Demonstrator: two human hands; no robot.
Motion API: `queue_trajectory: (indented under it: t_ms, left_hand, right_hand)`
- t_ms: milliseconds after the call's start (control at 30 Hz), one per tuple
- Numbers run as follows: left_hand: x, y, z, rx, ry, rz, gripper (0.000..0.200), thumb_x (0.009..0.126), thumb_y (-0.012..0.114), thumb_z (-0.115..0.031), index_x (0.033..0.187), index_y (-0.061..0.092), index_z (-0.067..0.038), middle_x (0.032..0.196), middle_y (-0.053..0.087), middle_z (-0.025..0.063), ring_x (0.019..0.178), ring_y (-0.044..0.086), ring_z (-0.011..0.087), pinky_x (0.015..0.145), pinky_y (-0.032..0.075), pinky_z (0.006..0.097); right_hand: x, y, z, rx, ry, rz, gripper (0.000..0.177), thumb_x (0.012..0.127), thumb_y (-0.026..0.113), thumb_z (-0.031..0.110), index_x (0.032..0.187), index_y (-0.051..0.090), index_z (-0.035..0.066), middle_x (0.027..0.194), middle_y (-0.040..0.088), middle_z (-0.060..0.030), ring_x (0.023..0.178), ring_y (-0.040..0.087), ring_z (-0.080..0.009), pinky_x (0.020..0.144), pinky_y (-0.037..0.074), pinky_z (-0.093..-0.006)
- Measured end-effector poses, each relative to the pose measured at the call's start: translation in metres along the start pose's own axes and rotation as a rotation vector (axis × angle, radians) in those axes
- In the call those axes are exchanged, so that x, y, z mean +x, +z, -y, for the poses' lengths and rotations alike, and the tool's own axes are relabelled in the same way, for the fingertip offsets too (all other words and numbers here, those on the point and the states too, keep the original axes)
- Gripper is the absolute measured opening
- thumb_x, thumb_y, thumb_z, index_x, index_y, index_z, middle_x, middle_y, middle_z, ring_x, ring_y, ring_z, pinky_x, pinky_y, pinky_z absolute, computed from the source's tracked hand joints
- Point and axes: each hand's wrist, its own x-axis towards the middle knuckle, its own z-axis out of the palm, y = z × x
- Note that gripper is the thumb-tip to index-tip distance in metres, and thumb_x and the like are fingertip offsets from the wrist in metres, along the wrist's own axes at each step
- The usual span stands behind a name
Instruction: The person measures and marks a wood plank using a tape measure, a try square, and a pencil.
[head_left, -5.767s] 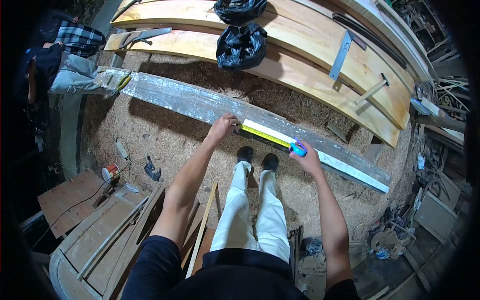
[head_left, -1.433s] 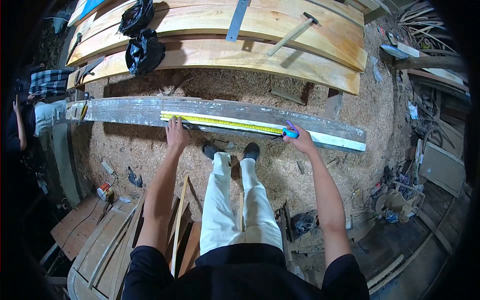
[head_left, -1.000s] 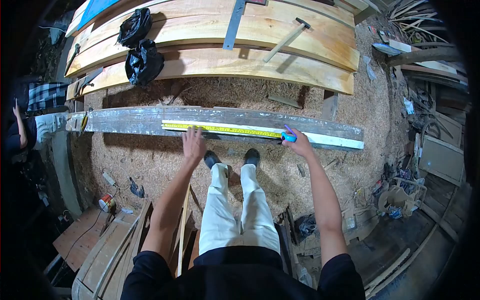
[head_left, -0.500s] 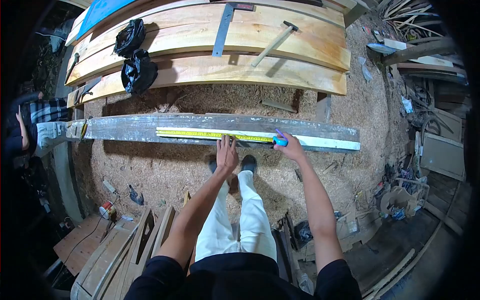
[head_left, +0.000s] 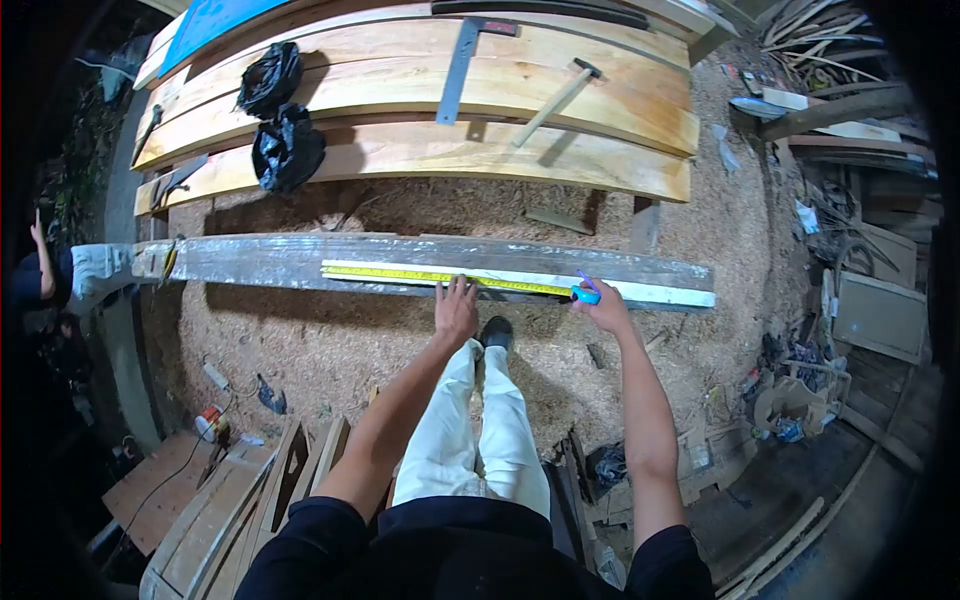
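Note:
In my right hand (head_left: 606, 309) is the blue case of a tape measure (head_left: 584, 295), with a thin purple pen-like stick (head_left: 587, 281) poking up from the same grip. The yellow tape blade (head_left: 395, 274) runs leftward from the case along a long, narrow white strip (head_left: 660, 294). That strip lies on a weathered grey plank (head_left: 240, 258). My left hand (head_left: 457, 308) rests its outstretched fingertips on the blade and strip near the middle, at the plank's near edge. Its thumb and palm underside are partly hidden.
Beyond the plank, pale boards (head_left: 390, 85) carry a try square (head_left: 461, 75), a hammer (head_left: 550, 105) and black plastic bags (head_left: 287, 148). Sawdust covers the floor (head_left: 330, 350). Another person's light trousers (head_left: 103, 268) show at the plank's left end. Wood pieces (head_left: 285, 480) stand near me at left.
My right hand has moved right with the case, and a little more yellow blade shows. My left hand stays on the blade. The view has shifted slightly.

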Motion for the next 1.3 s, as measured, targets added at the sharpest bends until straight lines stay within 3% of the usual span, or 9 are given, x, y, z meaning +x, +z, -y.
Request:
queue_trajectory:
  t_ms: [200, 267, 633, 733, 833, 900, 1033, 1300]
  left_hand:
    - [0.001, -0.003, -0.002, -0.021, -0.001, -0.013, 0.05, 0.08, 0.058, -0.018, 0.129, 0.054, -0.007, 0.134, 0.046, 0.0152, 0.131, 0.039, 0.0296, 0.113, 0.024, 0.051]
    - [-0.001, -0.004, -0.003, -0.023, -0.007, -0.017, 0.052, 0.08, 0.059, -0.015, 0.131, 0.053, -0.006, 0.135, 0.045, 0.0151, 0.133, 0.037, 0.029, 0.113, 0.024, 0.0506]
    - [-0.004, 0.005, -0.008, 0.035, -0.061, -0.03, 0.057, 0.083, 0.057, -0.018, 0.138, 0.045, -0.009, 0.141, 0.042, 0.0133, 0.137, 0.035, 0.0273, 0.115, 0.02, 0.0525]
    - [-0.001, 0.003, -0.013, -0.014, -0.111, -0.058, 0.071, 0.077, 0.067, -0.017, 0.142, 0.039, -0.011, 0.142, 0.041, 0.0113, 0.135, 0.036, 0.0269, 0.116, 0.02, 0.0504]
    - [0.0, 0.004, -0.017, -0.002, -0.145, -0.036, 0.072, 0.078, 0.065, -0.016, 0.143, 0.036, -0.011, 0.142, 0.04, 0.0102, 0.135, 0.037, 0.0266, 0.116, 0.02, 0.0509]
    - [0.001, 0.002, -0.02, 0.024, -0.156, -0.011, 0.072, 0.078, 0.064, -0.015, 0.144, 0.036, -0.012, 0.142, 0.04, 0.01, 0.135, 0.037, 0.0267, 0.116, 0.019, 0.0511]
    - [0.002, 0.007, -0.023, 0.108, -0.174, 0.008, 0.073, 0.078, 0.062, -0.012, 0.145, 0.035, -0.014, 0.142, 0.039, 0.0096, 0.135, 0.036, 0.0265, 0.116, 0.019, 0.0517]
    - [-0.001, 0.009, -0.034, 0.143, -0.247, 0.104, 0.082, 0.08, 0.061, -0.015, 0.152, 0.021, -0.013, 0.154, 0.027, 0.0148, 0.145, 0.021, 0.0283, 0.118, 0.014, 0.0505]
  right_hand:
    - [-0.015, -0.022, -0.004, -0.018, 0.036, 0.005, 0.049, 0.07, 0.081, 0.022, 0.112, 0.062, 0.007, 0.101, 0.07, -0.0129, 0.095, 0.067, -0.0283, 0.085, 0.051, -0.0384]
    - [-0.015, -0.023, -0.012, 0.06, 0.097, 0.054, 0.052, 0.069, 0.081, 0.027, 0.114, 0.061, 0.01, 0.109, 0.067, -0.0144, 0.103, 0.062, -0.0344, 0.09, 0.049, -0.0435]
    - [-0.008, -0.058, -0.065, 0.082, 0.01, 0.084, 0.049, 0.071, 0.079, 0.024, 0.113, 0.062, 0.008, 0.106, 0.069, -0.0146, 0.1, 0.065, -0.0317, 0.088, 0.05, -0.0399]
    - [-0.009, -0.068, -0.087, 0.133, -0.016, 0.089, 0.048, 0.071, 0.079, 0.024, 0.113, 0.062, 0.008, 0.105, 0.069, -0.0151, 0.098, 0.066, -0.0313, 0.087, 0.051, -0.0388]
    - [-0.011, -0.086, -0.099, 0.158, -0.05, 0.107, 0.049, 0.071, 0.08, 0.025, 0.113, 0.063, 0.008, 0.103, 0.069, -0.0155, 0.096, 0.066, -0.0299, 0.085, 0.05, -0.0377]
    - [-0.007, -0.094, -0.112, 0.144, -0.014, 0.166, 0.052, 0.073, 0.081, 0.024, 0.117, 0.061, 0.005, 0.106, 0.068, -0.0132, 0.098, 0.065, -0.0242, 0.089, 0.049, -0.0342]
    - [-0.008, -0.107, -0.149, 0.153, -0.07, 0.098, 0.05, 0.071, 0.08, 0.025, 0.114, 0.063, 0.008, 0.103, 0.069, -0.0155, 0.097, 0.066, -0.0295, 0.086, 0.05, -0.0381]
    - [-0.027, -0.14, -0.19, 0.184, 0.021, 0.122, 0.052, 0.071, 0.081, 0.023, 0.116, 0.061, 0.007, 0.105, 0.069, -0.0136, 0.098, 0.065, -0.0256, 0.089, 0.048, -0.0359]
